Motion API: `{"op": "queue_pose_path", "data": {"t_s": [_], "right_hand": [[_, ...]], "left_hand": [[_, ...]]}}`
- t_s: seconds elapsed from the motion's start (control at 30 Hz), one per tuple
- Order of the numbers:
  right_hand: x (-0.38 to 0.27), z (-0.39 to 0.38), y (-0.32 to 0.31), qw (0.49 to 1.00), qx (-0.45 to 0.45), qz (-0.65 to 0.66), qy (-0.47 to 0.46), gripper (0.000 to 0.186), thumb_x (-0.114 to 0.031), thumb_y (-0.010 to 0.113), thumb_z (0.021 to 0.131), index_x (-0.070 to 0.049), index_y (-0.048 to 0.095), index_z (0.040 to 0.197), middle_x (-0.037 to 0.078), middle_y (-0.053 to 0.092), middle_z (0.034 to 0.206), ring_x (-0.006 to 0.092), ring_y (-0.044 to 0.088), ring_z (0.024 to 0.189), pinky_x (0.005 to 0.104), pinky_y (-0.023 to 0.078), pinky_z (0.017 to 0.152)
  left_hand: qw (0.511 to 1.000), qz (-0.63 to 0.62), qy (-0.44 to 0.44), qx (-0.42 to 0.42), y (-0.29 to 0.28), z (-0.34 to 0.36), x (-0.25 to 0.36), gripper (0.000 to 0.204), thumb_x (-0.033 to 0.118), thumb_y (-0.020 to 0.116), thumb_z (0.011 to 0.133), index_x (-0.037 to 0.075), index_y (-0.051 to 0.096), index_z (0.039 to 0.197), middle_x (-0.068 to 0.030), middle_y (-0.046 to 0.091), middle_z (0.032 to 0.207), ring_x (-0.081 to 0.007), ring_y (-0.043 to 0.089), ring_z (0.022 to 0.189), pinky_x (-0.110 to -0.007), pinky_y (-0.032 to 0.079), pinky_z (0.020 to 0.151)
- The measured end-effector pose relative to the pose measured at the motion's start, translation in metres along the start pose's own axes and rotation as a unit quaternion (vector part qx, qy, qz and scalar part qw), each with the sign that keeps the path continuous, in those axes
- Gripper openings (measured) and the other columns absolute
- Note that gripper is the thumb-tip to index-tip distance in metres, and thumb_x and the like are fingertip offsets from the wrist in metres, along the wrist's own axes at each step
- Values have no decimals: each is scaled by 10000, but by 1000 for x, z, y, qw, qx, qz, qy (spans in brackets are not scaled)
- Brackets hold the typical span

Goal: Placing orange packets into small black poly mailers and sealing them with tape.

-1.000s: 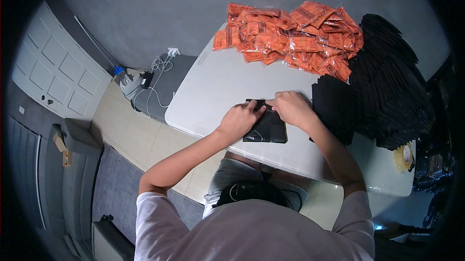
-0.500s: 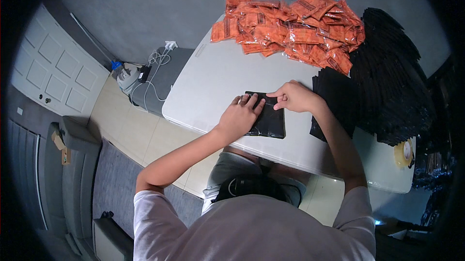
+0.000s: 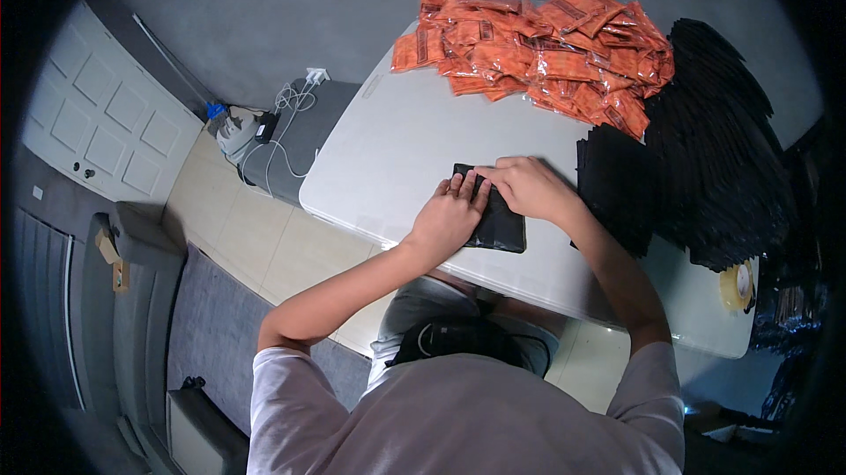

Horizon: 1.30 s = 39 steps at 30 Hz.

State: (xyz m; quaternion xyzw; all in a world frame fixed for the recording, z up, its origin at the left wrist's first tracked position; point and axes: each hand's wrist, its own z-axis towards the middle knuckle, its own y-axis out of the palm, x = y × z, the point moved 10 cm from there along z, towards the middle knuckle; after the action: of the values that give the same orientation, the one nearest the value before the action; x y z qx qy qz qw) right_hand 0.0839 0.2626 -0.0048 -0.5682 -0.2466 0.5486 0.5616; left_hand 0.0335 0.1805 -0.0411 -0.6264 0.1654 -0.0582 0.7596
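Observation:
A flat black plastic packet point(image 3: 500, 233) lies on the white table, close to its near edge. My left hand point(image 3: 448, 218) rests flat on the packet's left part, fingers stretched out over its surface. From the right, my right hand point(image 3: 527, 186) bends over the packet's upper part. Its index finger reaches the top edge beside the left fingertips, while the other fingers are curled under and mostly hidden. Right of the packet sits a stack of folded black fabric point(image 3: 614, 186). A larger heap of layered black fabric point(image 3: 718, 153) stands behind that stack.
Orange items in clear bags point(image 3: 546, 56) are piled on the far side of the white table point(image 3: 388, 153). A roll of clear tape point(image 3: 737, 286) is at the right end. White cables point(image 3: 280, 136) and a grey bench point(image 3: 330, 114) stand left of the table.
My right hand has slid left along the packet's top edge, and its fingers have come up against my left fingertips. My left hand remains on the packet. The whole view has shifted slightly.

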Motion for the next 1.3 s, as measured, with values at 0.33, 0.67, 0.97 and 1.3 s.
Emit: {"op": "queue_pose_path", "data": {"t_s": [0.33,0.67,0.97,1.3], "right_hand": [[20,5,11,989,-131,64,8,497,-102,648,971,-225,639,1452,159,687,991,379,658,939,472,515,877],[30,7,29,919,-333,168,128,834,57,600,905,-360,438,1608,69,636,791,150,679,682,324,574,655],[19,7,29,927,-335,115,121,845,10,670,878,-286,411,1626,70,709,786,157,704,663,322,583,663],[7,11,17,929,-321,84,163,821,-25,640,841,-302,471,1595,127,750,832,266,730,752,389,590,844]], "left_hand": [[1000,-11,-7,23,-2,-2,-3,557,150,536,972,18,523,1513,-307,564,1485,-451,680,1217,-466,534,1072],[992,-94,38,69,-18,-8,-11,524,152,563,939,93,621,1457,-320,609,1412,-385,681,1236,-408,515,1112],[878,-441,-47,178,-72,-33,-87,201,76,688,957,14,796,1114,-151,778,1178,-294,749,1105,-367,584,982],[510,-563,-496,420,52,-291,-165,343,256,633,1080,-67,741,1040,-125,738,866,-219,751,830,-363,615,823]]}}
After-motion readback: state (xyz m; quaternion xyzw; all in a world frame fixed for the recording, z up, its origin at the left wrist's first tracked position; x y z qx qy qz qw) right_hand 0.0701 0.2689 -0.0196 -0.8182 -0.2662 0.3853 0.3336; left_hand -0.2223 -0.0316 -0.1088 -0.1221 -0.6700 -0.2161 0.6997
